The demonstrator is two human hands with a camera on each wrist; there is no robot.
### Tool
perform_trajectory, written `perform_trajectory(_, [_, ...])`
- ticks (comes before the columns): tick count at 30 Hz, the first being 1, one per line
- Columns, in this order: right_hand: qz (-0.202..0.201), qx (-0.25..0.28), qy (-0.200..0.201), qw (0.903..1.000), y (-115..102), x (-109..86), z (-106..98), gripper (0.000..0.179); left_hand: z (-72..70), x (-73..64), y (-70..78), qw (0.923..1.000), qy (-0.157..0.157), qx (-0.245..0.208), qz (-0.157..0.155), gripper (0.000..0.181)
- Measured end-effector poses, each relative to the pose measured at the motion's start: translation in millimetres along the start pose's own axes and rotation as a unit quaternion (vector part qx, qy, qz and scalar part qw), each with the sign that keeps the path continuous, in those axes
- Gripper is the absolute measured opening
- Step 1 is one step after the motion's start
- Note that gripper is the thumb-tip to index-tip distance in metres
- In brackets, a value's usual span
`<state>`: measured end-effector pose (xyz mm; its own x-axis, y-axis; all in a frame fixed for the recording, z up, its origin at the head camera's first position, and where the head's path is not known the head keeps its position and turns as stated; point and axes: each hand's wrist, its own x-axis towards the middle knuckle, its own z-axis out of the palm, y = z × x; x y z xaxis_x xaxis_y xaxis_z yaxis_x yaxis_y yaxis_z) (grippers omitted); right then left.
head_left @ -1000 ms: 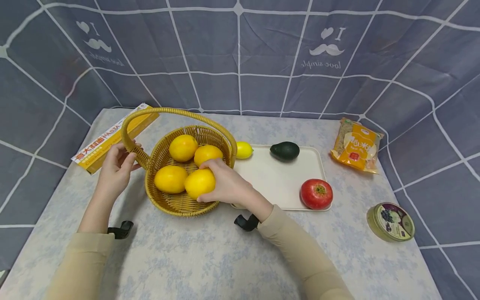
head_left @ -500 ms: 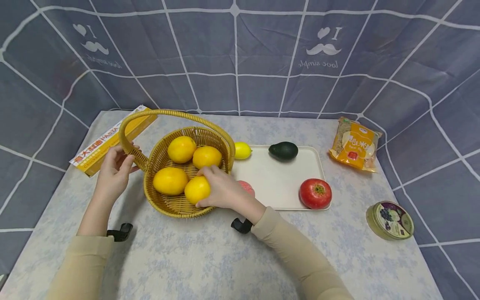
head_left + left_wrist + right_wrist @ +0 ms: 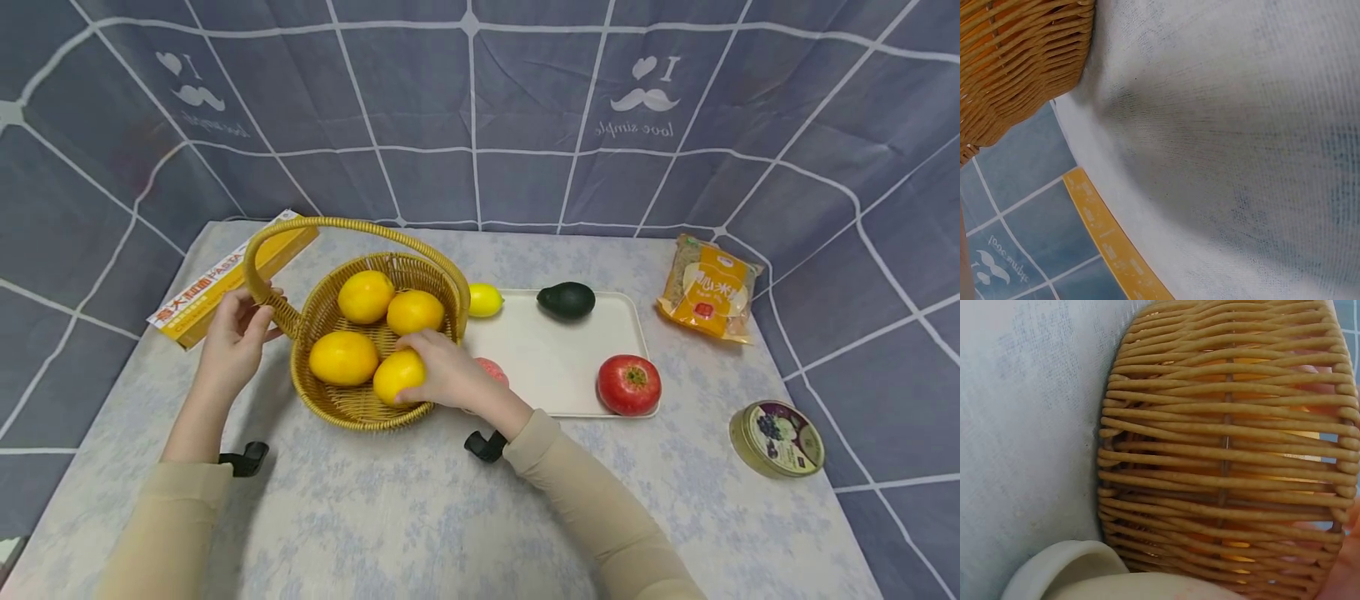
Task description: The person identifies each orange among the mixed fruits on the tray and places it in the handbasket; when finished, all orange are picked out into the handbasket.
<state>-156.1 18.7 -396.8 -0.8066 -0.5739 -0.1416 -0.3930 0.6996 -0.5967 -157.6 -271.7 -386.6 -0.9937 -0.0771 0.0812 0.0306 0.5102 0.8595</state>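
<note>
A wicker basket (image 3: 351, 417) with an arched handle holds several smooth yellow-orange fruits, including one at the back left (image 3: 366, 297). My left hand (image 3: 234, 343) holds the base of the handle (image 3: 262, 292) on the left side. Reaching over the right rim, my right hand (image 3: 452, 373) grips the front-right yellow-orange fruit (image 3: 396, 379), low inside the basket. The basket's woven side fills much of the right wrist view (image 3: 1222, 425), and glimpses of orange show through its gaps. The left wrist view catches only the basket's outer wall (image 3: 1029, 56).
Right of the basket lies a white tray (image 3: 540, 358) with an avocado (image 3: 566, 301), a lemon (image 3: 485, 301), a red pomegranate-like fruit (image 3: 629, 385) and a partly hidden pink fruit (image 3: 493, 372). A pasta box (image 3: 202, 304), a grain bag (image 3: 711, 289) and a jar (image 3: 777, 439) stand around.
My right hand has lowered the yellow-orange fruit slightly into the basket and shifted a little, so the pink fruit behind the wrist now shows. The left hand stays on the handle.
</note>
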Motion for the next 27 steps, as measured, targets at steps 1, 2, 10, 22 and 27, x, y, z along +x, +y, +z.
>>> perform_trajectory(1, [-0.004,0.014,0.006,0.9999,1,0.6,-1,0.065,-0.5,1.0,0.4,1.0,-0.001,0.001,-0.004,0.046])
perform_trajectory(2, [-0.007,0.031,0.011,0.9994,3,1.1,-1,0.063,-1.1,2.2,0.3,1.0,-0.001,0.001,-0.006,0.046])
perform_trajectory(10, [-0.033,0.094,0.064,0.993,4,-7.8,-4,0.041,-5.8,3.0,-6.0,1.0,-0.001,-0.005,0.001,0.04])
perform_trajectory(22, [-0.069,0.146,0.149,0.9755,33,-79.4,-41,0.031,-6.8,-4.7,-2.9,0.9991,-0.002,0.04,0.01,0.048])
perform_trajectory(27, [-0.009,0.147,0.21,0.9665,58,-109.3,-74,0.037,-18.5,-0.4,5.0,0.9971,0.038,0.053,0.039,0.047])
